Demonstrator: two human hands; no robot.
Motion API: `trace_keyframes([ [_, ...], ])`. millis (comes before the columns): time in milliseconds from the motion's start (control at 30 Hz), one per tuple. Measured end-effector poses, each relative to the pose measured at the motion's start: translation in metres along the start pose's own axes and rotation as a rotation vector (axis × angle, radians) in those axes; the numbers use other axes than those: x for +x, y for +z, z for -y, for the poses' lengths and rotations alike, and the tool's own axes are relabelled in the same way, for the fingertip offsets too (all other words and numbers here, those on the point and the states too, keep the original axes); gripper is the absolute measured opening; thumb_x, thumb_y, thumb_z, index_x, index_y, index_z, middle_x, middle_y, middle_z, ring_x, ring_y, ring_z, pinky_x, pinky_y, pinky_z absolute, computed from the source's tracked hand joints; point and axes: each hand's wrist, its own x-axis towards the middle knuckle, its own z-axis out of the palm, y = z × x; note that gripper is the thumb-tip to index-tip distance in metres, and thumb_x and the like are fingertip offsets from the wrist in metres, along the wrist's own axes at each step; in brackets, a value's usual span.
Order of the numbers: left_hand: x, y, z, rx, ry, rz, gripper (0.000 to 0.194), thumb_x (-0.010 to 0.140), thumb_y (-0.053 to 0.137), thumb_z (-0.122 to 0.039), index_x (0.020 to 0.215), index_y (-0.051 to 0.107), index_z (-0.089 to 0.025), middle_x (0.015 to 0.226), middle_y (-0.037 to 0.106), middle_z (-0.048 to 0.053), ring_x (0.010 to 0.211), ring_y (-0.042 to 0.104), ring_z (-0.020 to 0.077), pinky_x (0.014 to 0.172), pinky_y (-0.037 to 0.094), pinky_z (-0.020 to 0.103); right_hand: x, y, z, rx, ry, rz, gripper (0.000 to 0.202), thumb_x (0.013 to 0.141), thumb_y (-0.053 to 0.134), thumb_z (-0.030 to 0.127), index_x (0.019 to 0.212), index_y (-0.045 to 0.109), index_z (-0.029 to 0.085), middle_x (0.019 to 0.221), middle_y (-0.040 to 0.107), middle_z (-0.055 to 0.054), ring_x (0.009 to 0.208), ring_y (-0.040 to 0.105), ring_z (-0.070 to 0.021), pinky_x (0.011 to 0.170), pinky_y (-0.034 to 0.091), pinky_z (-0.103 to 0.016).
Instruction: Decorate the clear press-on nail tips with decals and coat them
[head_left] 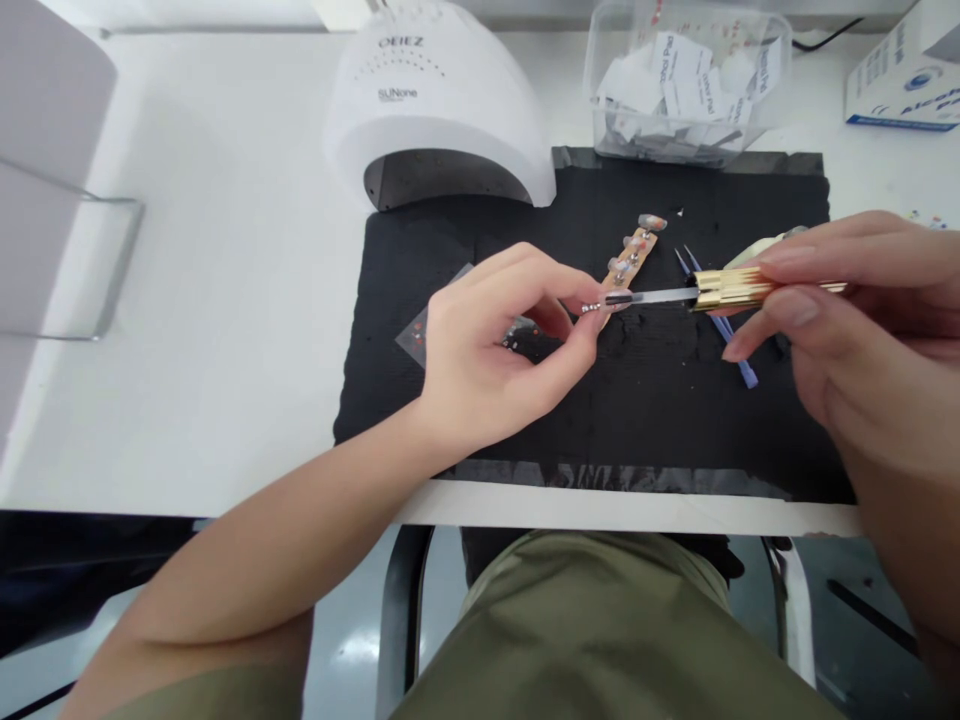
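Note:
My left hand [517, 340] pinches a small silvery metal nail stand [591, 308] between thumb and fingertips. A clear false nail [621, 300] shows at the end of it. In the fingers of my right hand [862, 300] is a nail polish brush [731, 289] with a ribbed gold cap, pointing left. Its dark bristles lie against the false nail, or just over it. Behind the fingertips, a tan strip [639, 262] carries several decorated false nails on metal stands. Blue-purple tweezers [739, 358] lie below the brush. A pale object [754, 250] is partly hidden behind my right hand.
A white nail lamp [450, 90] stands at the back of the black mat [397, 260]. Right of it is a clear tub [690, 145] of alcohol pad packets, then a white box [904, 75]. A clear plastic sheet [415, 338] lies partly under my left hand.

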Motion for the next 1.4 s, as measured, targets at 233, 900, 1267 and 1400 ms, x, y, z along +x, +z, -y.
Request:
trace_keyframes([
  [233,0.000,0.000,-0.002,0.019,-0.014,0.001,0.011,0.098,0.084,-0.014,0.098,0.078,-0.023,0.088,0.081,-0.002,0.064,0.069,0.0086,0.059,0.057,0.023,0.004,-0.001,-0.013,-0.030,-0.186,0.073,0.042,0.084,0.092,0.010,0.115,0.093,0.040,0.095,0.089,0.005,0.068,0.078,-0.0173,0.052,0.067,-0.036],
  [900,0.001,0.000,0.004,-0.005,0.052,-0.011,0.014,0.093,0.087,-0.014,0.103,0.081,-0.021,0.086,0.081,-0.001,0.063,0.069,0.0089,0.059,0.057,0.023,0.001,-0.004,-0.005,-0.091,-0.159,0.137,0.053,0.079,0.093,0.007,0.117,0.092,0.044,0.111,0.088,0.005,0.095,0.082,-0.0209,0.073,0.076,-0.038],
  [1267,-0.001,-0.002,-0.006,0.064,-0.075,0.018,0.003,0.100,0.083,-0.020,0.100,0.083,-0.023,0.091,0.083,-0.001,0.069,0.072,0.0103,0.063,0.061,0.023,0.003,-0.012,-0.012,-0.123,-0.226,0.163,0.053,0.084,0.094,0.008,0.123,0.090,0.043,0.116,0.089,0.007,0.100,0.081,-0.0199,0.074,0.075,-0.038],
  [1400,0.000,-0.002,-0.006,0.040,-0.048,0.019,0.007,0.100,0.084,-0.016,0.101,0.082,-0.024,0.092,0.083,-0.002,0.069,0.072,0.0098,0.063,0.059,0.022,0.004,-0.012,-0.013,-0.100,-0.253,0.173,0.054,0.082,0.095,0.007,0.123,0.091,0.041,0.115,0.089,0.005,0.097,0.081,-0.0211,0.070,0.074,-0.040],
])
